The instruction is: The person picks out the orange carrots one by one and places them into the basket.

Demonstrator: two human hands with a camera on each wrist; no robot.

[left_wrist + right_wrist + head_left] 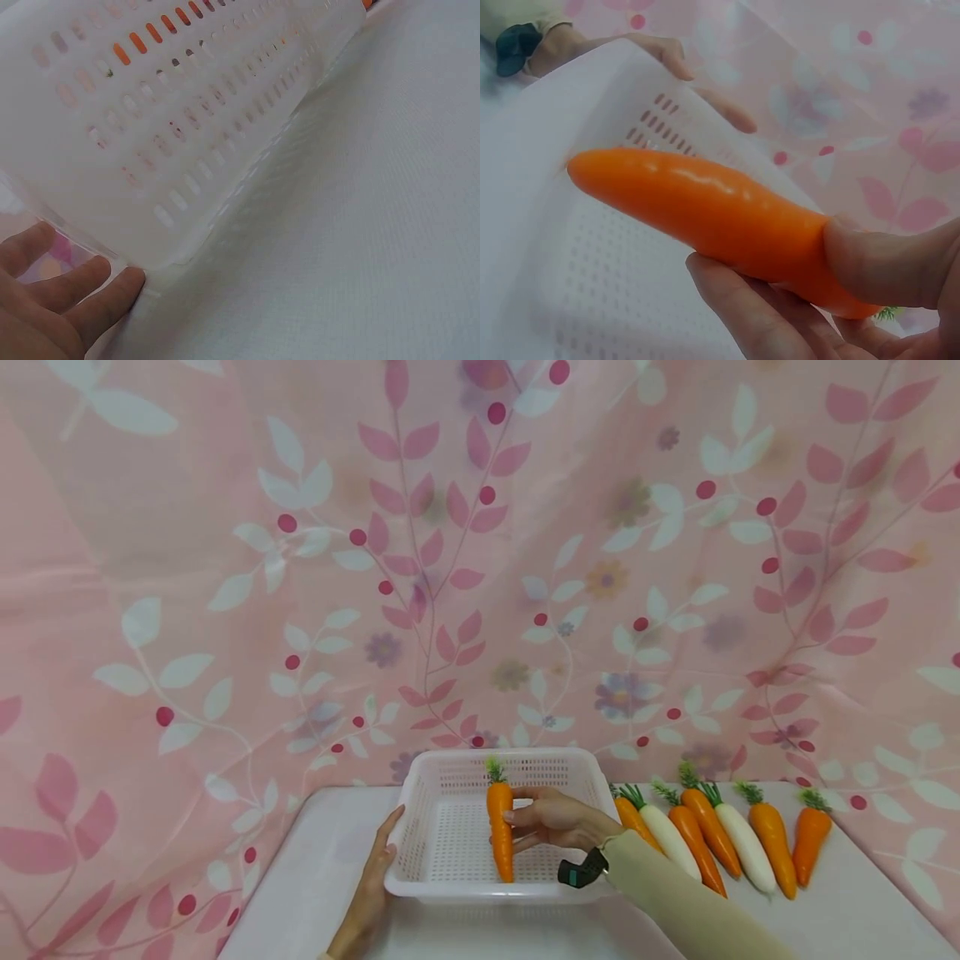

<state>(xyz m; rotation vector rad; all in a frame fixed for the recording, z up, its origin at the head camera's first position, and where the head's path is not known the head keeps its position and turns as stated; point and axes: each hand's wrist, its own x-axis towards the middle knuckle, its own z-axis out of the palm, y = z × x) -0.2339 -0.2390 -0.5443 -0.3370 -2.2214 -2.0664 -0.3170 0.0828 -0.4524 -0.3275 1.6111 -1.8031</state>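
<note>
An orange carrot with a green leafy top is held upright over the white basket by my right hand. In the right wrist view, the thumb presses one side of the carrot and the fingers support the other, near its leafy end. My left hand rests against the basket's left side. Its fingers reach the basket wall near a lower corner in the left wrist view. The perforated floor of the basket shows below the carrot.
To the basket's right, several more carrots and white radishes lie in a row on the white table. The right forearm overlaps some of them. A pink floral curtain hangs behind the table.
</note>
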